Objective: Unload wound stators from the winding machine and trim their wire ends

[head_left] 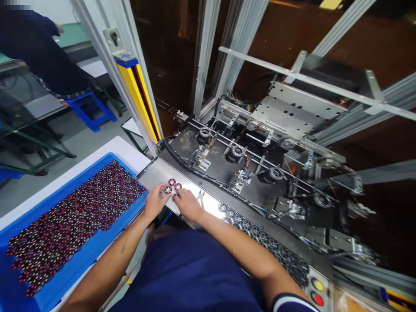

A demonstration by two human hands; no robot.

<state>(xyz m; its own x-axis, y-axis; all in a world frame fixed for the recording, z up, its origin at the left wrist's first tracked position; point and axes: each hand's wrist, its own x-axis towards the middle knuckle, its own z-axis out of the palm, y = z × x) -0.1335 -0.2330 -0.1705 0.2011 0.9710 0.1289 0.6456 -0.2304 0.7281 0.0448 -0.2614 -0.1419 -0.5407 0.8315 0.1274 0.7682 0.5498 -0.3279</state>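
My left hand [155,200] pinches a small round red-wound coil part [168,190] on the shiny steel ledge [152,173] of the machine. My right hand [187,203] rests just to its right with fingertips curled against another such part [177,186]. A third coil part [172,182] lies on the ledge just beyond them. A blue tray [94,251] at my left holds several rows of the same red and blue coil parts [71,216].
The machine bed [247,169] with round fixtures and rails lies beyond the ledge. Metal tweezers [200,198] lie right of my right hand. A row of dark round parts [260,234] runs along the ledge toward red and yellow buttons [316,292]. Another person sits at far left.
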